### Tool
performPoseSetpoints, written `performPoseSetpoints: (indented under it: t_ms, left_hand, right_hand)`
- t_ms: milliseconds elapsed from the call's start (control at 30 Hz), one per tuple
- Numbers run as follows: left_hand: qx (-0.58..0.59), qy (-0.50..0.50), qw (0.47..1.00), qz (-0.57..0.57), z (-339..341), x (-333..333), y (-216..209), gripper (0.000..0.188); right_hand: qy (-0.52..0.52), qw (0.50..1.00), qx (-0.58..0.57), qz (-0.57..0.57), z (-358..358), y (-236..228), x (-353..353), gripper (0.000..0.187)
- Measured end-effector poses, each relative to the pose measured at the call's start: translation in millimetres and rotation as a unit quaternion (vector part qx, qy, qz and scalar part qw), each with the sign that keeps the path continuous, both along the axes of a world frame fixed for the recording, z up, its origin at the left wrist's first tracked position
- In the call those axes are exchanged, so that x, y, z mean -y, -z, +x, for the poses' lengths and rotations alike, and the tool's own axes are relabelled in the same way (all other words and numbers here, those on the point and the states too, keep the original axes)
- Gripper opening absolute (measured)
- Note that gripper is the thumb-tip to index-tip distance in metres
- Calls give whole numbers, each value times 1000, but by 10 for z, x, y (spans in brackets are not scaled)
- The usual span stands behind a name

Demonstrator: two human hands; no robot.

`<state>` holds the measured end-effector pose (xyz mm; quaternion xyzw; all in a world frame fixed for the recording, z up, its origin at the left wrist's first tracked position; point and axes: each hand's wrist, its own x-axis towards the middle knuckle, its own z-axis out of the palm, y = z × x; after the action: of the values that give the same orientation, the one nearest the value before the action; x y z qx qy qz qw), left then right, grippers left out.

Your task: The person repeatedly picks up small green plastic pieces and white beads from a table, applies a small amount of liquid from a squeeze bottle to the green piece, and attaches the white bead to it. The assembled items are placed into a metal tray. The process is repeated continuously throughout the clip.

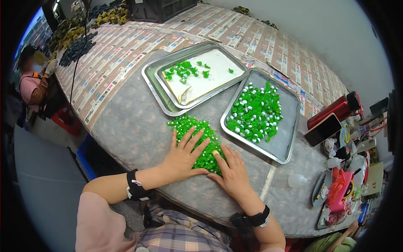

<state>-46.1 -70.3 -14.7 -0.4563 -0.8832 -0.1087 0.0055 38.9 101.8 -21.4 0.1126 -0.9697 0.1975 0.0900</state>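
A heap of small green pieces with white dots (201, 126) lies directly on the grey table cover. Flat on its left side rests my left hand (183, 153), fingers spread. My right hand (232, 173) lies along the heap's right side, fingers stretched out and a yellow wrap on one finger. The two thumbs almost meet at the near edge of the heap. Beyond it, a metal tray (161, 98) bears a second tray (241, 72) with a white sheet and a few green-and-white pieces. To the right, another metal tray (289, 155) holds many larger green pieces with white balls.
At the right stand a red bottle (329, 111), a phone (322, 129), a small translucent bottle (297, 180) and a pink container (341, 193) among clutter. A dark crate (157, 10) sits at the back. Another person (32, 84) is at the far left; a green sleeve (336, 242) shows lower right.
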Motion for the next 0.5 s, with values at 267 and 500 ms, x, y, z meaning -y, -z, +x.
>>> performPoseSetpoints:
  t_ms: [267,500]
  left_hand:
    - [24,-29,999,30,50,-95,-211,81]
    - [452,-15,832,323,74,-289,-496,39]
  right_hand:
    - [9,999,-23,-42,124,-197,-306,43]
    - [182,962,-66,-191,418,-344,-587,14]
